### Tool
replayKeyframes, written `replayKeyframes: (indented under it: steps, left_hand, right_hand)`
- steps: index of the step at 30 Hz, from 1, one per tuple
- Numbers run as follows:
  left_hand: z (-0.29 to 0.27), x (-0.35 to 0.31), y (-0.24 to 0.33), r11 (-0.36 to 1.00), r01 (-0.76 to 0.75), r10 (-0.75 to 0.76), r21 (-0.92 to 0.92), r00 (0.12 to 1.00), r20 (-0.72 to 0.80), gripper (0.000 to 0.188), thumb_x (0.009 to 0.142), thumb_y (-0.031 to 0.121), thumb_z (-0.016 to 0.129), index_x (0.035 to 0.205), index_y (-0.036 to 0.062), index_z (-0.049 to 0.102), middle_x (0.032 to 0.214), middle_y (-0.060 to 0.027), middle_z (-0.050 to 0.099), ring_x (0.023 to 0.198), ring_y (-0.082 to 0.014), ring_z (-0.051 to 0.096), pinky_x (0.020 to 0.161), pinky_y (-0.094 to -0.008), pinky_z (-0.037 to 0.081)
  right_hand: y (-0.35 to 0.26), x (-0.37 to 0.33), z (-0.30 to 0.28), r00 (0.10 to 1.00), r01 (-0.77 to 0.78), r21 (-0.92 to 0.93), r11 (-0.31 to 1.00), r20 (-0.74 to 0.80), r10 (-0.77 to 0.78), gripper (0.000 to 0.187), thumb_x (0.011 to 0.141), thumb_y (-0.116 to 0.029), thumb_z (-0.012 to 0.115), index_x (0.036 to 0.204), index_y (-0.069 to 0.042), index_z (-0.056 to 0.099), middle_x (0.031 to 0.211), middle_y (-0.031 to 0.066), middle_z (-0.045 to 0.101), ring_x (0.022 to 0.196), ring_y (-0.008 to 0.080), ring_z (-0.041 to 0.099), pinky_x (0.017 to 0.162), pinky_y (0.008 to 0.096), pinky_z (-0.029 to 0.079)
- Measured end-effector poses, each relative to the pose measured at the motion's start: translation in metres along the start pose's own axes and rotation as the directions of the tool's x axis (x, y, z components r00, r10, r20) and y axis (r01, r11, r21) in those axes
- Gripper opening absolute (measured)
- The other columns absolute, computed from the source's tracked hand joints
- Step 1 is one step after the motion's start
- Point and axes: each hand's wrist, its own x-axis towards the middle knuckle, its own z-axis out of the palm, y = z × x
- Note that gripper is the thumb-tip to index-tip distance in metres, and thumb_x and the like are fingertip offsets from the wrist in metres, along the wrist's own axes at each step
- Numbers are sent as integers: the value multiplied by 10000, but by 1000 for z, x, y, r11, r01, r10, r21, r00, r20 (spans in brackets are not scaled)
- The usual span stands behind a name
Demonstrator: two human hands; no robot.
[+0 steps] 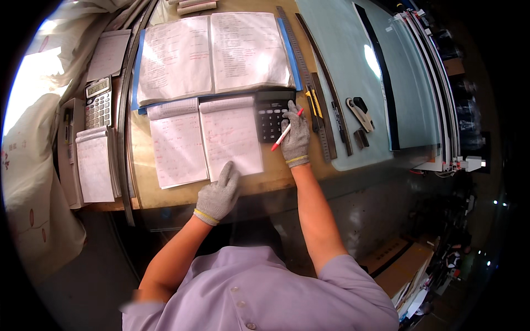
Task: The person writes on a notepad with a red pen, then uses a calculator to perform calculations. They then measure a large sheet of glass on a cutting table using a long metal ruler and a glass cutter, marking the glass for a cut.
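Note:
My right hand (295, 135), in a grey knitted glove with a yellow cuff, rests at the right side of a black desk calculator (267, 122), fingertips over its keys. A white and red pen (281, 138) is tucked slantwise between its fingers. My left hand (218, 196), gloved the same way, lies at the near edge of a handwritten notepad (231, 135), its index finger stretched onto the paper. A second notepad (175, 146) lies to the left. Beyond both, a large open binder with blue covers (174, 58) holds pages of handwritten lists.
Right of the calculator lie a yellow utility knife (314, 105), a steel ruler (301, 60), dark strips, a marker (338, 121) and a white-and-black cutter (360, 114). At the left are a silver calculator (99, 105), a notepad stack (95, 165) and a tray (65, 149). Cardboard (395, 265) stands low at right.

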Motion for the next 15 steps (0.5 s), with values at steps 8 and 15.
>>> replayKeyframes:
  steps: [8,15]
  left_hand:
    - [5,-2,-3,1000,-13,13,-4,1000,-12,563,842,249,729,1349,90,543,1522,-197,494,749,-288,734,598,-407,594]
    - [2,-2,-2,1000,3,-3,11,1000,-12,541,847,249,720,1340,95,557,1517,-190,505,730,-282,731,591,-408,590]
  right_hand:
    - [-19,-37,-19,995,80,129,988,-70,-71,172,973,-117,588,1132,-58,564,1359,202,633,1341,416,520,1133,516,395]
    - [-40,-40,-27,996,83,15,996,21,-84,166,874,-32,614,1038,-57,596,1201,146,699,1226,400,591,1054,530,439]
